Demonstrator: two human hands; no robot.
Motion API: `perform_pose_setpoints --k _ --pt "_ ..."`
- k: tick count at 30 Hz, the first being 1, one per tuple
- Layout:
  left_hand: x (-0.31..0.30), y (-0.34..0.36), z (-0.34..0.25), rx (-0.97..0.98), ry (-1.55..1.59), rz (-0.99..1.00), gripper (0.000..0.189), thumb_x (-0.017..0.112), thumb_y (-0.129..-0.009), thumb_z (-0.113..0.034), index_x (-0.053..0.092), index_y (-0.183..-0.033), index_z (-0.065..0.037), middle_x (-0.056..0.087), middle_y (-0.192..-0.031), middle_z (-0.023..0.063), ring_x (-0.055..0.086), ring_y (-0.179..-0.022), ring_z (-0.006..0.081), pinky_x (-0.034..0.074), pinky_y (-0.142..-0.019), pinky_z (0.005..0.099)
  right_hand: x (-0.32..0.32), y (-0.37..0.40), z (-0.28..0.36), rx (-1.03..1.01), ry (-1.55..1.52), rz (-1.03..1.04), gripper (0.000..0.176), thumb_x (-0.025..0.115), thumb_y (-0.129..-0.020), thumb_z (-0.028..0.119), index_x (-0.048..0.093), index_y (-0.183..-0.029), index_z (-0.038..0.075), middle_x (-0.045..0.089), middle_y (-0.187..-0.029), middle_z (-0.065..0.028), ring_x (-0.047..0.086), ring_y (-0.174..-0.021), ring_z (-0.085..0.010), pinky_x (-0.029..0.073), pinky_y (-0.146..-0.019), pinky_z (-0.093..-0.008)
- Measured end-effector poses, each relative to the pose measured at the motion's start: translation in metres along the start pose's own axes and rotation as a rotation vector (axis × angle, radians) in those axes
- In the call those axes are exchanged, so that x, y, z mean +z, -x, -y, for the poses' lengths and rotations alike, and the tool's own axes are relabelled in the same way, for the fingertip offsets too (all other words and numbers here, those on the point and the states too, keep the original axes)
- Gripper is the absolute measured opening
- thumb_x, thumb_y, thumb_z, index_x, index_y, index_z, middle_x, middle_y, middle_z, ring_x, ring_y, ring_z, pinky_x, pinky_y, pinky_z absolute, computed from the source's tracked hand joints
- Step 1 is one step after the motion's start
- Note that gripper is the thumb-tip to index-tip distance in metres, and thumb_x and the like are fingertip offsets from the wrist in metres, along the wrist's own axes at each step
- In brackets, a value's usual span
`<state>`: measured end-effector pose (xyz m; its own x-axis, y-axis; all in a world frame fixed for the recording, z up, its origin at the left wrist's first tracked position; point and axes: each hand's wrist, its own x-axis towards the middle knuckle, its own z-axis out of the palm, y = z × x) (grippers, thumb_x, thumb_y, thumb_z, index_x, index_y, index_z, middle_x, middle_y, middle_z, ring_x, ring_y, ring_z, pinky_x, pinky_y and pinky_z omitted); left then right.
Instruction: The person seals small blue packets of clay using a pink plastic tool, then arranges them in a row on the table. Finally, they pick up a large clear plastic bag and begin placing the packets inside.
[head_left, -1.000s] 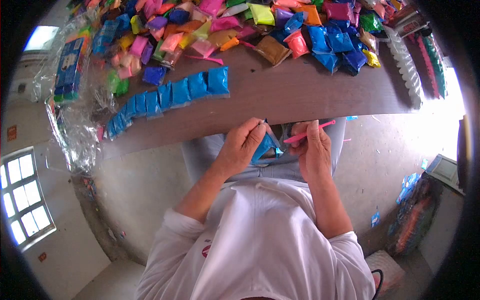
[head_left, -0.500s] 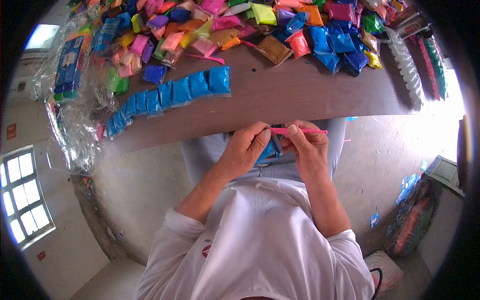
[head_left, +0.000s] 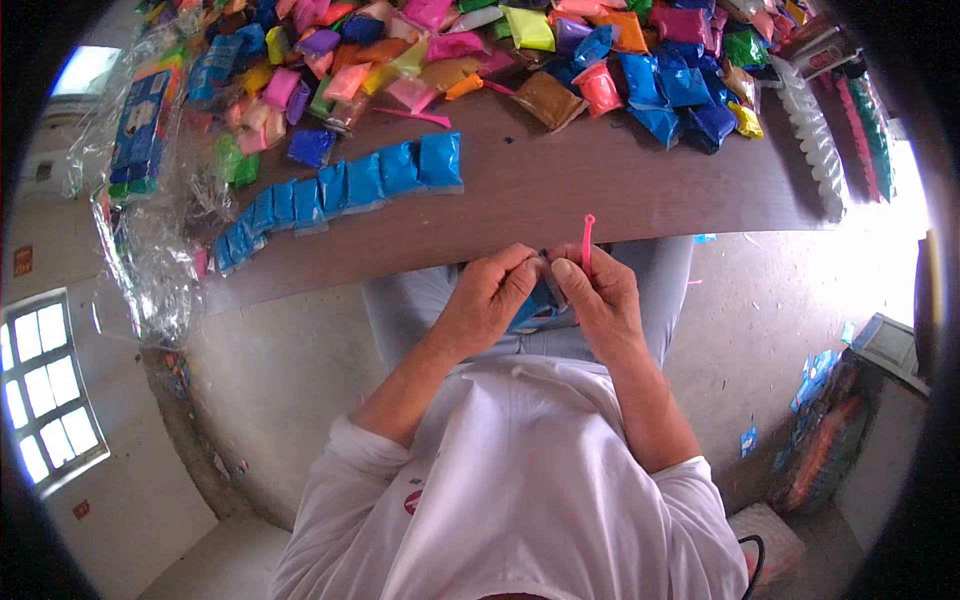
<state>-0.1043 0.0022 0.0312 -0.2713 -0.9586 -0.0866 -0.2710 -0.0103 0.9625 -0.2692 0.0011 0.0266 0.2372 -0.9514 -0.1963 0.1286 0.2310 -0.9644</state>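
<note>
Over my lap, just off the table's front edge, my left hand pinches the top of a blue foil packet. My right hand is closed beside it, thumb against the packet's upper edge. A thin pink plastic stick with a small ring at its tip stands up from between the right fingers. The fingertips of both hands nearly meet, and the hands cover most of the packet. On the table, ahead and to the left, a curved row of several blue packets lies side by side.
A heap of small colourful packets covers the back of the brown table. Clear plastic wrapping hangs over the left end. White scalloped-edge strips lie at the right. Blue wrappers are scattered on the floor.
The pink stick has swung from lying level across both hands to upright in my right hand. My right hand has shifted left, its thumb now at the packet's top edge.
</note>
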Motion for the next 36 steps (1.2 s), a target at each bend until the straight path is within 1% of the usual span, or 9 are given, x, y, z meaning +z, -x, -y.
perform_pose_setpoints --k 10,13,15,19,21,25,27,34,36 --pt "-0.003 0.006 0.008 0.021 -0.105 0.007 0.024 0.045 -0.094 -0.022 0.055 -0.093 0.000 0.054 -0.074 0.0085 0.050 -0.070 0.0128 0.042 -0.064 0.0278 0.000 -0.010 0.005 -0.153 0.406 0.067 0.011 0.059 -0.085 0.009 0.055 -0.083 -0.002 0.049 -0.064 -0.0011 0.041 -0.058 -0.0087 0.036 -0.051 -0.0243" --pt "-0.006 0.006 -0.004 -0.021 -0.070 0.053 0.025 0.046 -0.094 -0.023 0.056 -0.091 -0.001 0.056 -0.074 0.0096 0.052 -0.069 0.0134 0.043 -0.063 0.0281 0.003 -0.013 0.006 -0.099 0.323 -0.059 0.012 0.055 -0.087 0.011 0.055 -0.081 0.001 0.050 -0.065 0.0003 0.041 -0.055 -0.0068 0.035 -0.048 -0.0232" --pt "-0.007 0.006 -0.013 -0.086 -0.054 0.079 0.026 0.047 -0.093 -0.024 0.057 -0.088 -0.001 0.057 -0.073 0.0093 0.053 -0.069 0.0136 0.043 -0.063 0.0282 -0.001 -0.018 0.001 -0.010 -0.074 -0.272 0.016 0.053 -0.091 0.017 0.055 -0.080 0.005 0.048 -0.063 0.0034 0.039 -0.051 -0.0036 0.032 -0.044 -0.0213" --pt "-0.007 0.006 -0.011 -0.047 0.009 0.045 0.027 0.048 -0.093 -0.025 0.058 -0.086 -0.001 0.057 -0.072 0.0086 0.052 -0.069 0.0134 0.043 -0.064 0.0276 -0.016 -0.017 0.010 0.002 0.036 -0.380 0.026 0.055 -0.091 0.026 0.054 -0.072 0.008 0.043 -0.057 0.0077 0.035 -0.048 -0.0011 0.028 -0.041 -0.0194" --pt "-0.007 0.004 -0.010 -0.005 -0.028 0.002 0.026 0.047 -0.093 -0.023 0.057 -0.087 -0.001 0.056 -0.072 0.0084 0.052 -0.068 0.0131 0.043 -0.063 0.0276 -0.015 -0.018 0.013 -0.007 0.024 -0.356 0.024 0.058 -0.090 0.024 0.058 -0.074 0.005 0.047 -0.060 0.0063 0.038 -0.051 -0.0013 0.029 -0.043 -0.0187" --pt "-0.008 0.001 -0.010 0.033 -0.029 -0.004 0.024 0.047 -0.093 -0.022 0.056 -0.091 0.000 0.056 -0.073 0.0091 0.052 -0.069 0.0130 0.043 -0.064 0.0278 -0.003 -0.011 0.018 0.000 0.122 0.037 0.015 0.062 -0.086 0.015 0.065 -0.089 0.001 0.052 -0.064 0.0035 0.041 -0.057 -0.0016 0.033 -0.047 -0.0189" --pt "-0.010 0.001 -0.009 -0.070 -0.057 0.038 0.019 0.048 -0.091 -0.015 0.054 -0.085 0.002 0.054 -0.070 0.0119 0.049 -0.065 0.0214 0.042 -0.064 0.0312 0.000 -0.014 0.017 -0.110 0.340 0.031 0.012 0.062 -0.083 0.012 0.063 -0.084 0.001 0.053 -0.060 -0.0030 0.042 -0.052 -0.0079 0.037 -0.047 -0.0250" --pt "-0.005 0.003 -0.001 0.082 -0.021 -0.055 0.019 0.050 -0.089 -0.015 0.052 -0.082 0.003 0.055 -0.073 0.0176 0.051 -0.067 0.0223 0.042 -0.063 0.0344 0.000 -0.028 0.035 -0.132 0.582 0.206 0.006 0.058 -0.078 0.004 0.060 -0.082 -0.001 0.053 -0.062 -0.0098 0.046 -0.059 -0.0093 0.041 -0.054 -0.0268" --pt "-0.005 0.001 -0.001 0.175 0.009 -0.104 0.021 0.050 -0.089 -0.017 0.055 -0.084 0.003 0.056 -0.072 0.0164 0.050 -0.065 0.0206 0.042 -0.061 0.0344 0.001 -0.033 0.029 -0.334 0.629 0.158 0.006 0.057 -0.075 0.006 0.056 -0.076 0.000 0.052 -0.062 -0.0191 0.055 -0.052 -0.0315 0.042 -0.049 -0.0370"
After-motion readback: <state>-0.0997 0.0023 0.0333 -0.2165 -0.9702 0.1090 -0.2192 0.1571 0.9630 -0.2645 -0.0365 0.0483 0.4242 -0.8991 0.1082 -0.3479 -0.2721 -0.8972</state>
